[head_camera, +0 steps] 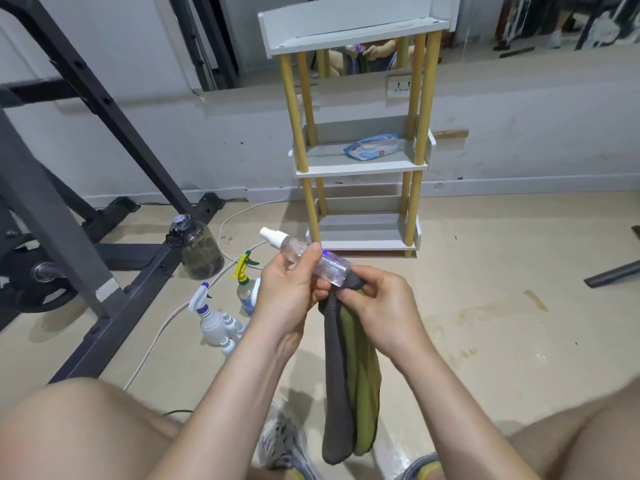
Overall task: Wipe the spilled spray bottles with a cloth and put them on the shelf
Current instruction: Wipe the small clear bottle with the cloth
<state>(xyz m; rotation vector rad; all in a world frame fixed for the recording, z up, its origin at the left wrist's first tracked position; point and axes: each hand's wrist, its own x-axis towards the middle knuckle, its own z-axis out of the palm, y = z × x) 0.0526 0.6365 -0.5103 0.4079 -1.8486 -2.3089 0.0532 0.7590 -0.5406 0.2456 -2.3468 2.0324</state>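
My left hand (289, 296) grips a small clear spray bottle (332, 266) with a white cap, held slanted with the cap up to the left. My right hand (377, 299) pinches a grey and olive cloth (349, 368) against the bottle's base; the cloth hangs down between my knees. On the floor to the left lie a white spray bottle with a blue trigger (214, 323) and a bottle with a yellow and green trigger (244, 278), partly hidden by my left hand. The white shelf unit with yellow posts (360, 166) stands ahead against the wall.
A packet of wipes (374, 148) lies on the middle shelf. A dark water jug (199, 249) stands left of the shelf beside a black gym rack (86, 202). A white cable (156, 344) runs across the floor. Wet stains (485, 317) mark the floor at right.
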